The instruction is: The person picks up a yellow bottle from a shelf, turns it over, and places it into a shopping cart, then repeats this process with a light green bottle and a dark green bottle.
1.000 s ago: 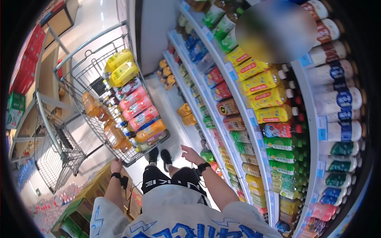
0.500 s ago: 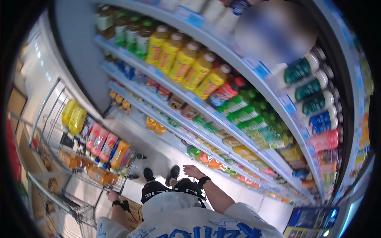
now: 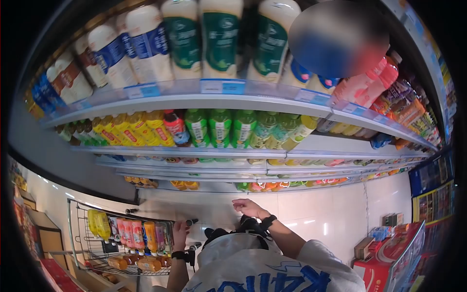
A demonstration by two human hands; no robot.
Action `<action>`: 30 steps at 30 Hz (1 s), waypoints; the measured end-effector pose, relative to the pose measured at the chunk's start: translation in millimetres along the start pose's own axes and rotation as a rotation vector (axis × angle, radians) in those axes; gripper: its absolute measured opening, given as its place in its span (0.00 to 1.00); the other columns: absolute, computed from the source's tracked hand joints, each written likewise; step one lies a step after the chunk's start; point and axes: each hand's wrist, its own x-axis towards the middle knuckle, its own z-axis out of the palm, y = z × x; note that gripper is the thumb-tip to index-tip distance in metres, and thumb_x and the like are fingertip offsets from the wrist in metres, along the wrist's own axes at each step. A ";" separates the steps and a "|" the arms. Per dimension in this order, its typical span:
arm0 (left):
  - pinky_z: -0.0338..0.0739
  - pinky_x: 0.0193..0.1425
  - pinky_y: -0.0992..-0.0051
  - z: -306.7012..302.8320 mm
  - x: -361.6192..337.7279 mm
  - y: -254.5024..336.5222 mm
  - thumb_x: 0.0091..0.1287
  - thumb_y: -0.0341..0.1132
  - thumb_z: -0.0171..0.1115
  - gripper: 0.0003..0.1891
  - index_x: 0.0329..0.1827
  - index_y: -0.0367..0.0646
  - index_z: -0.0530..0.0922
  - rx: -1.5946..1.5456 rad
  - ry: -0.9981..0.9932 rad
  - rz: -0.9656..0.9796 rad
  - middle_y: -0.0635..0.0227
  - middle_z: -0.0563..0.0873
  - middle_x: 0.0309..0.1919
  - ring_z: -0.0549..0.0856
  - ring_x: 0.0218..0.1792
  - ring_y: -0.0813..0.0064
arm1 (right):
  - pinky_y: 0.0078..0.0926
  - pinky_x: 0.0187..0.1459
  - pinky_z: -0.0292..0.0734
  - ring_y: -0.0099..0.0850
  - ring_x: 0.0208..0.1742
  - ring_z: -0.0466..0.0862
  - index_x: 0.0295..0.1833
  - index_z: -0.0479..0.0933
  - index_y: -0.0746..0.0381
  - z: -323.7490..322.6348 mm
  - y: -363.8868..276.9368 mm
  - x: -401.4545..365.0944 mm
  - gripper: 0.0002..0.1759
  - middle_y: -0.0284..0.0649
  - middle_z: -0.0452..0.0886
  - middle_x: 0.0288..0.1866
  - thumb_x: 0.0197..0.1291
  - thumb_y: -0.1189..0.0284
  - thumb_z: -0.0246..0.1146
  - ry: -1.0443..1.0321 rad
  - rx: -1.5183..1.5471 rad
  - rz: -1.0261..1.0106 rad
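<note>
My left hand (image 3: 180,233) is at the near end of a wire shopping cart (image 3: 82,265), its fingers closed around the edge. Inside the cart are yellow bottles (image 3: 98,225), pink-labelled bottles (image 3: 129,233) and orange-brown drink bottles (image 3: 148,263). In front of my body, my right hand (image 3: 248,208) hangs in the air with fingers loosely apart and holds nothing. Beyond it stands a drinks shelf (image 3: 175,103). Green-labelled bottles (image 3: 220,127) and yellow bottles (image 3: 131,129) line one level. Larger white bottles with dark green labels (image 3: 221,41) stand on the level above.
Pink bottles (image 3: 362,85) stand farther right on the upper level. At the lower right is a red display (image 3: 372,272) with boxes on top. Tiled floor (image 3: 311,214) runs along the shelf's foot. A blurred round patch covers part of the upper right.
My view has turned and come nearer the shelf, which now runs straight across in front of me. My left hand stays at the cart's edge; my right hand is still free.
</note>
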 end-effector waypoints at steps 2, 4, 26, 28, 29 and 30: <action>0.77 0.42 0.77 41.5 18.8 16.6 0.71 0.40 0.63 0.13 0.51 0.41 0.78 0.180 -0.168 0.107 0.69 0.84 0.41 0.83 0.38 0.78 | 0.25 0.55 0.77 0.29 0.51 0.83 0.69 0.72 0.64 -23.3 10.4 -12.4 0.26 0.39 0.84 0.53 0.66 0.69 0.60 0.036 0.110 0.010; 0.77 0.45 0.78 100.3 10.0 58.3 0.71 0.41 0.63 0.14 0.52 0.41 0.78 0.368 -0.224 0.351 0.70 0.84 0.42 0.82 0.41 0.78 | 0.23 0.51 0.78 0.24 0.48 0.83 0.66 0.73 0.65 -44.1 4.2 -28.6 0.23 0.37 0.84 0.52 0.68 0.72 0.60 0.114 0.273 0.036; 0.81 0.49 0.75 401.4 -126.8 289.4 0.64 0.25 0.66 0.33 0.72 0.37 0.64 0.282 -0.717 1.142 0.51 0.61 0.75 0.83 0.54 0.70 | 0.37 0.62 0.72 0.44 0.63 0.77 0.70 0.63 0.64 -231.6 -150.8 -107.8 0.41 0.50 0.74 0.63 0.52 0.70 0.73 1.155 -0.130 -0.592; 0.82 0.49 0.74 406.6 -122.7 293.2 0.64 0.26 0.66 0.36 0.75 0.38 0.61 0.273 -0.734 1.141 0.51 0.58 0.77 0.83 0.55 0.69 | 0.38 0.64 0.71 0.46 0.64 0.76 0.72 0.62 0.64 -236.8 -160.6 -105.5 0.43 0.50 0.75 0.64 0.52 0.70 0.73 1.153 -0.147 -0.581; 0.82 0.49 0.74 408.5 -120.5 294.8 0.63 0.26 0.67 0.39 0.77 0.38 0.58 0.321 -0.727 1.162 0.51 0.57 0.77 0.82 0.55 0.68 | 0.38 0.63 0.72 0.46 0.64 0.77 0.71 0.63 0.64 -240.7 -164.3 -105.1 0.42 0.50 0.76 0.63 0.51 0.70 0.73 1.064 -0.100 -0.561; 0.83 0.49 0.73 408.6 -118.5 295.3 0.63 0.27 0.67 0.41 0.78 0.38 0.55 0.371 -0.719 1.179 0.50 0.56 0.78 0.82 0.56 0.67 | 0.39 0.62 0.73 0.46 0.63 0.78 0.70 0.63 0.64 -241.6 -168.0 -105.2 0.42 0.51 0.77 0.63 0.51 0.70 0.73 0.972 -0.050 -0.535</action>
